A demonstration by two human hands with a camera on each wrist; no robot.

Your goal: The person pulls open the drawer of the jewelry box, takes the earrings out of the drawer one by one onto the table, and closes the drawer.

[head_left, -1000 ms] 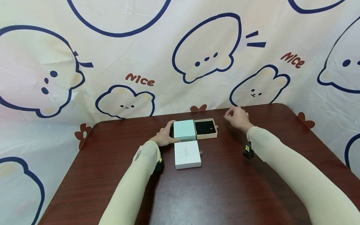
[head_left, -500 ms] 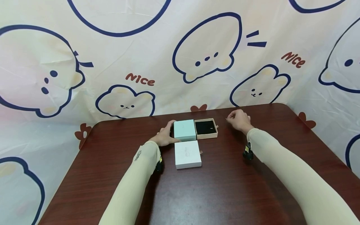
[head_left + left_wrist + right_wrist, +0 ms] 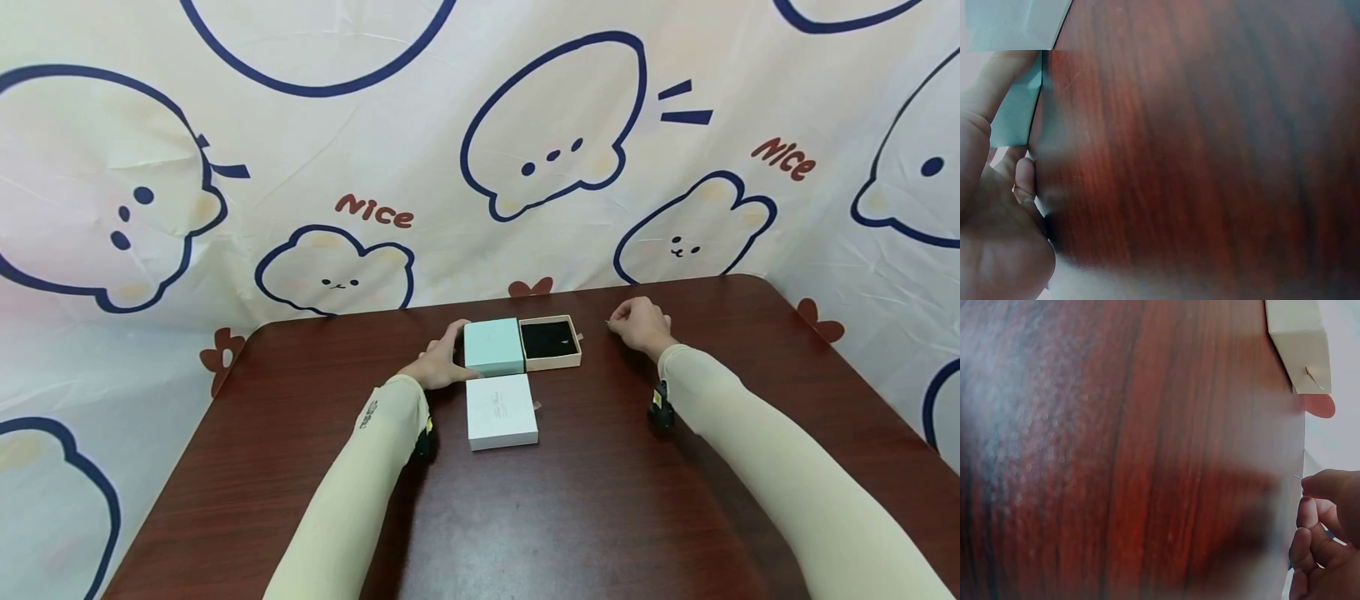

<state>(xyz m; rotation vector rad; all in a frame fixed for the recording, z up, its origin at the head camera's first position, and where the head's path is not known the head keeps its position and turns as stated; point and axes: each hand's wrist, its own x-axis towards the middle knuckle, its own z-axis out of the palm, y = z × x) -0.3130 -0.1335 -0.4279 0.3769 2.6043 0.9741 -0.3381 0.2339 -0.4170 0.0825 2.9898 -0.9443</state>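
Observation:
My left hand (image 3: 437, 364) grips the mint-green box (image 3: 492, 347) from its left side, thumb along the near edge and fingers at the far left corner. In the left wrist view the thumb reaches under the overhanging white box into the green box's side. Right of it sits an open cream tray-like box (image 3: 576, 360) with a black insert (image 3: 546, 341) and a tiny silvery piece (image 3: 565, 342) on it. Beyond its right side my right hand (image 3: 642, 325) pinches a tiny thin metal pin (image 3: 1297, 478) between thumb and forefinger, just above the table; its far end is hidden by the fingers.
A white box (image 3: 501, 412) with a small ribbon tab (image 3: 536, 406) lies in front of the green box. All stand on a dark reddish wooden table (image 3: 600, 500), bounded at the back by a printed cloth (image 3: 435, 167).
My right hand has drifted slightly right and toward me, away from the open box, still pinching the pin. The left hand and the boxes stay in place.

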